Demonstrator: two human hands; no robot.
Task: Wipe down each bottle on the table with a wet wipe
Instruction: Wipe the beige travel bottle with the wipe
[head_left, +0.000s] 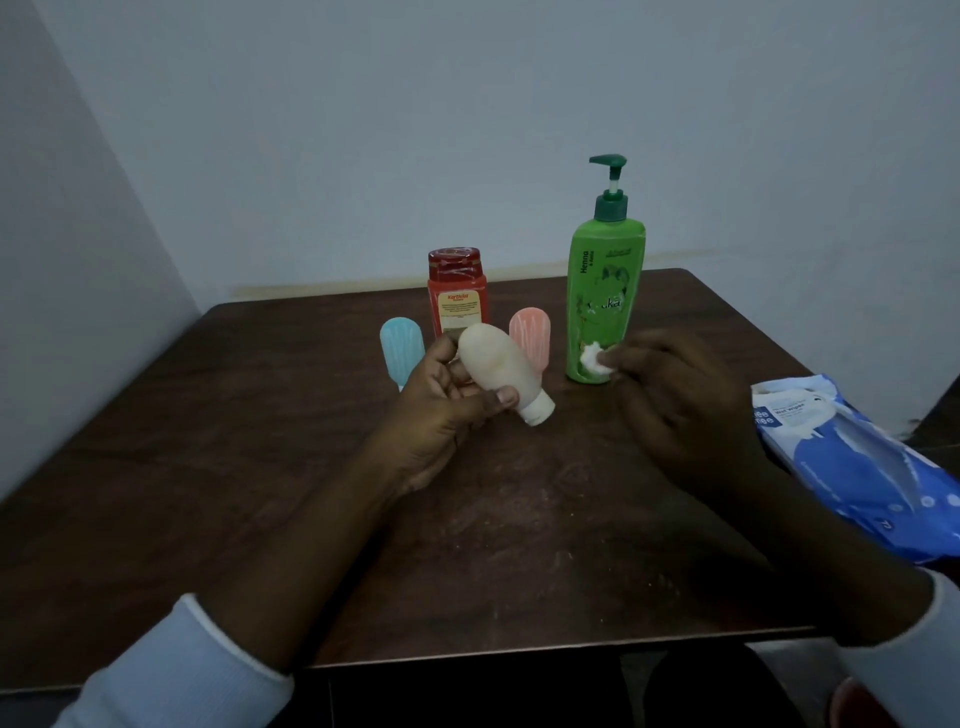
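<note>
Near the table's (260, 415) back edge, the pump bottle (605, 301). Just left of it a travel bottle (531, 338); further left, slightly behind, the Karthika bottle (457, 296); furthest left, a second travel bottle (401, 351). Before its base — the wipe (592, 358), pinched in the right hand (680, 410). Left and nearer, a third travel bottle (498, 371) in the left hand (441, 410). Right and nearer, the wet-wipes pack (857, 467).

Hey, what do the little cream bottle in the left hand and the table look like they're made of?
The small cream squeeze bottle looks like soft matte silicone or plastic: no glare, smooth rounded body. The dark brown table looks like wood or wood-look laminate: grain streaks, dull scuffed sheen.
</note>
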